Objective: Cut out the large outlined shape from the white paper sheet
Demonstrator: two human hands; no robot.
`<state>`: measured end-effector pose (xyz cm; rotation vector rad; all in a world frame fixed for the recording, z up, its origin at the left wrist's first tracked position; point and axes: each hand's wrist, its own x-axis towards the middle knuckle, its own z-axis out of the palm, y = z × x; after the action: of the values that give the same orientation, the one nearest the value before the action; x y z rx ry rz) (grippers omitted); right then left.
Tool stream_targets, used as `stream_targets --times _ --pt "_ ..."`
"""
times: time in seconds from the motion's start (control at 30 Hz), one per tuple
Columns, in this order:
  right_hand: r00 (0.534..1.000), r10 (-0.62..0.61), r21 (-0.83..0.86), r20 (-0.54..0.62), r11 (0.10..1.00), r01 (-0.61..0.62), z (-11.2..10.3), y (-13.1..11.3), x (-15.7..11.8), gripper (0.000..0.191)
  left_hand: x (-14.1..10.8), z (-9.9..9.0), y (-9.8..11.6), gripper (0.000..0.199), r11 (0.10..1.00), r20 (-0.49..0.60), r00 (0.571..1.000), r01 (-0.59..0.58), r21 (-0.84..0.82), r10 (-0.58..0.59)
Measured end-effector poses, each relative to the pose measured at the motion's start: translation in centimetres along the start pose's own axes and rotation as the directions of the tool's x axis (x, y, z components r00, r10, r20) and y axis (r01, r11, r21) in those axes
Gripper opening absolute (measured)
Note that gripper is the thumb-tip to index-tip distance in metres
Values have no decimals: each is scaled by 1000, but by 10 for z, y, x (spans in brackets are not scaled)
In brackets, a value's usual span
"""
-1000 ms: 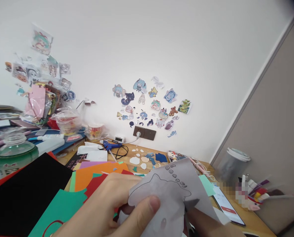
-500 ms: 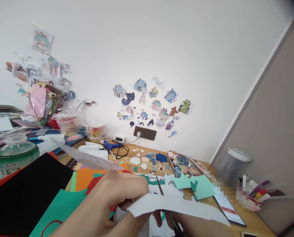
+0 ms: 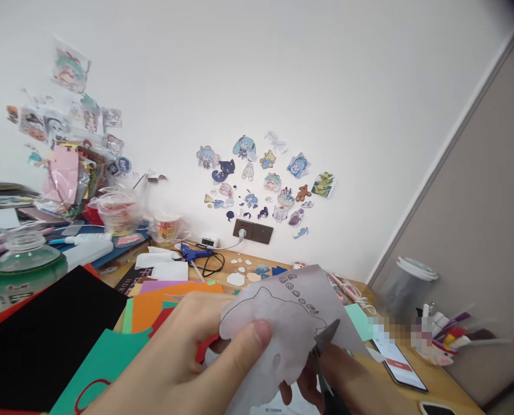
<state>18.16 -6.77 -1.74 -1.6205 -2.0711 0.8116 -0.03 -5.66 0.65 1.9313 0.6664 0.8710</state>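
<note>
My left hand [image 3: 214, 346] pinches a white paper [image 3: 278, 311] from its left side, thumb on top and fingers behind. Pencil lines run over the sheet: a pointed, wavy outline and a row of small oval shapes near its top. My right hand [image 3: 339, 374], partly behind the paper, is closed on black-handled scissors [image 3: 326, 346]. The blades are at the right part of the drawn outline, pointing up and right. The paper's lower edge looks cut and curved. Some fingers of my right hand are hidden by the sheet.
Black paper [image 3: 53, 346], green paper [image 3: 105, 357] and orange paper [image 3: 166, 305] lie at the left. Behind are a green jar [image 3: 27, 271] and a blue glue gun [image 3: 194, 252]. A phone [image 3: 399, 357], a mint sheet [image 3: 358, 321] and a pen holder [image 3: 441, 351] are at the right.
The paper has turned from nearly edge-on to face the camera, showing its drawing. The scissors have moved right and now lie over the front of the sheet.
</note>
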Motion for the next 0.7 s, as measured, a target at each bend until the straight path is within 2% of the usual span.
stream_targets --times 0.1,0.23,0.4,0.47,0.57,0.63,0.7 --pt "990 -92 12 107 996 91 -18 -4 -16 38 0 3 -1 33 996 1 1000 9 -89 -9" --pt "974 -218 41 69 976 215 -31 -9 -27 31 -1 6 1 32 985 -52 992 106 -134 -113" --pt "967 -242 101 76 967 234 -31 -11 -25 19 -3 8 -2 41 984 -47 984 168 -64 -171" --pt "970 -241 107 42 966 236 -29 -11 -26 17 -3 8 -4 45 982 -60 981 186 -2 -186" --pt "990 -142 45 -22 989 143 -21 -7 -29 24 -2 6 -6 45 992 -4 993 115 61 -115" --pt "990 -79 -10 -119 997 78 -14 -1 -32 35 -1 5 -6 43 995 15 998 53 83 -54" --pt "970 -87 1 -226 996 90 -7 6 -32 43 0 4 -5 40 995 36 999 -3 99 0"
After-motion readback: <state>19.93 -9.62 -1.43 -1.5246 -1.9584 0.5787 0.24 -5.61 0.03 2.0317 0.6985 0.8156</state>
